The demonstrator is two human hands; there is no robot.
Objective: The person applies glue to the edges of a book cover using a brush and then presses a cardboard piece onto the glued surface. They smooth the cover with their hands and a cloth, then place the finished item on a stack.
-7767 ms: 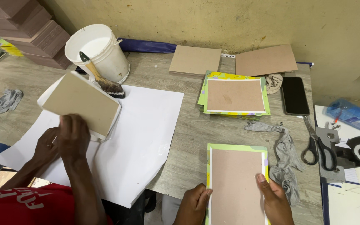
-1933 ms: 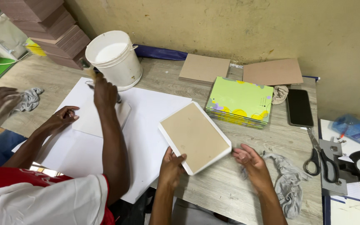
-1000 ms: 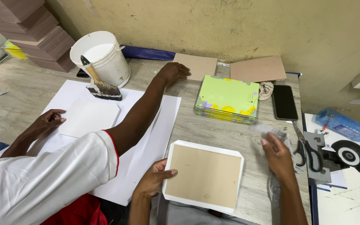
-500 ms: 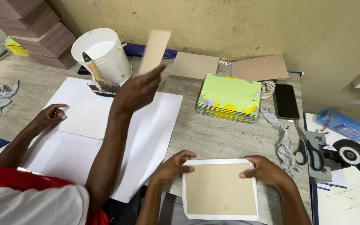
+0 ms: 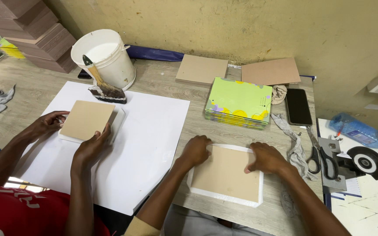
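Head view: left hand (image 5: 196, 150) is pressed flat, fingers curled, on the upper left edge of a board (image 5: 226, 174); nothing is clamped in it. Right hand (image 5: 265, 157) is pressed the same way on the upper right edge, fingers bent down over the white border. Hands are set apart, one at each top corner. The board, tan with a white paper border, is laid flat on the table (image 5: 193, 94) at the near edge, just right of a white sheet (image 5: 154, 131). Beyond the board, a stack of green covers (image 5: 238, 101) is seen, with two bare boards (image 5: 202, 68) near the wall. A phone (image 5: 298, 106), grey rag (image 5: 295, 146) and scissors (image 5: 321, 158) are placed to the right. On the white sheet, a second board (image 5: 87, 119) is held by a co-worker's hands (image 5: 92, 146), one at each side. A brush (image 5: 103, 86) is laid against a white bucket (image 5: 105, 57) behind it. Brown stacks (image 5: 31, 30) are piled at far left.
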